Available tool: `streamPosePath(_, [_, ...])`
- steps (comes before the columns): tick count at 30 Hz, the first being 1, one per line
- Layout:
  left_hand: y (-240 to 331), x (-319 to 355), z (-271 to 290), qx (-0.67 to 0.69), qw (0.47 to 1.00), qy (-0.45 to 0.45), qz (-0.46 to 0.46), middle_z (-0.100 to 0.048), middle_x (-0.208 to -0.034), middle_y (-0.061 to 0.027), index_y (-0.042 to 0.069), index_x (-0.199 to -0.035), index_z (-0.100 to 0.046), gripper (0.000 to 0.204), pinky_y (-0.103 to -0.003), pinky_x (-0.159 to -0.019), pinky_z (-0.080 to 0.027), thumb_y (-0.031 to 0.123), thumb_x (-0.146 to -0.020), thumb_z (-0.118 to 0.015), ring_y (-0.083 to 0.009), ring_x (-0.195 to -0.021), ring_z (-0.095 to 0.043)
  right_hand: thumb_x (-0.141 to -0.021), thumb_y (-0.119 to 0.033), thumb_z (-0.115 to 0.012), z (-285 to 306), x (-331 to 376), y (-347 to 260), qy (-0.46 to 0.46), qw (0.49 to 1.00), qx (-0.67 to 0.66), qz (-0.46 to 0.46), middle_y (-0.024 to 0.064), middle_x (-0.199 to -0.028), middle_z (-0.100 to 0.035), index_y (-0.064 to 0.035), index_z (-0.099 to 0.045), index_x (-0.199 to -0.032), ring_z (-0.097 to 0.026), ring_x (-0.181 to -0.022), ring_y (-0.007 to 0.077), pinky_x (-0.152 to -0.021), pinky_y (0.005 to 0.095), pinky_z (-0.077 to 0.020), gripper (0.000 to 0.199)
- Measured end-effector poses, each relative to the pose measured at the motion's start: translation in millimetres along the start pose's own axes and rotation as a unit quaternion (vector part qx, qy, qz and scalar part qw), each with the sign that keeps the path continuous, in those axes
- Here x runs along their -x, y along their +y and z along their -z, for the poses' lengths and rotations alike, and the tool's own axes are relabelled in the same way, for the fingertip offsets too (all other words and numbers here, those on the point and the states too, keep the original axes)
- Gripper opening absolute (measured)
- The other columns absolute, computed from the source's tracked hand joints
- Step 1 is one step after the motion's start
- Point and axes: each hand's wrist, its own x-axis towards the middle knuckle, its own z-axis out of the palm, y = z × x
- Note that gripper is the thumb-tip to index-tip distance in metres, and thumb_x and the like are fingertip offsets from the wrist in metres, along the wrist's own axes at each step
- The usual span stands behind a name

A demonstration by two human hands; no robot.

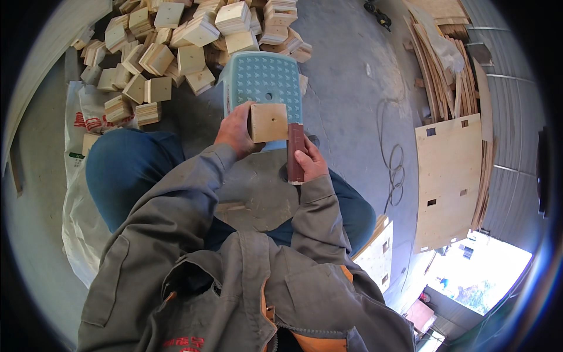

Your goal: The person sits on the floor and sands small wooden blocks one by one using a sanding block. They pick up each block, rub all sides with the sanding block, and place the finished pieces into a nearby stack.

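Observation:
My left hand (234, 130) is closed on the left side of a square plywood block (269, 122) with a small hole in its top face. The block is at the near edge of a light-blue plastic stool (258, 76); whether it rests on the stool is hard to tell. In my right hand (312, 158) is a long reddish-brown sanding block (295, 154), gripped with the thumb on top. Its far end lies against or very close to the plywood block's right side. The fingers beneath it are mostly hidden.
A heap of similar plywood blocks (170, 58) lies beyond the stool and to the left. White plastic sacking (79, 229) is spread by my left knee. On the right, a cable (394, 170) coils on the floor near leaning plywood sheets (448, 182) and stacked boards (434, 70).

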Motion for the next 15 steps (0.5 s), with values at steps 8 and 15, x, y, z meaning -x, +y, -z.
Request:
streamPosePath(8, [-7.0,1.2,-2.9,0.023,1.000,0.009,-0.015,-0.063,-0.133,-0.0190,0.011,-0.144,-0.049,0.091,-0.046,-0.105,-0.052,0.022,-0.066,-0.093,-0.0396,-0.125,-0.063,-0.099,-0.012,-0.066,-20.7,-101.5,-37.9,-0.022,0.993,0.112,0.008,0.0104,-0.140,-0.066,-0.0015,-0.053,-0.154,-0.064,-0.121,0.0164,-0.103,0.0316,-0.0521,0.058])
streamPosePath(15, [-10.7,2.1,-5.4,0.004,0.999,0.026,-0.043,-0.066,-0.130,-0.0196,0.011,-0.145,-0.047,0.093,-0.044,-0.103,-0.055,0.018,-0.065,-0.095,-0.0390,-0.121,-0.067,-0.098,-0.018,-0.069,-42.2,-142.7,-60.1,-0.016,0.982,0.187,-0.004,0.0085,-0.131,-0.071,-0.0043,-0.060,-0.150,-0.068,-0.111,0.0139,-0.094,0.0300,-0.0559,0.055])
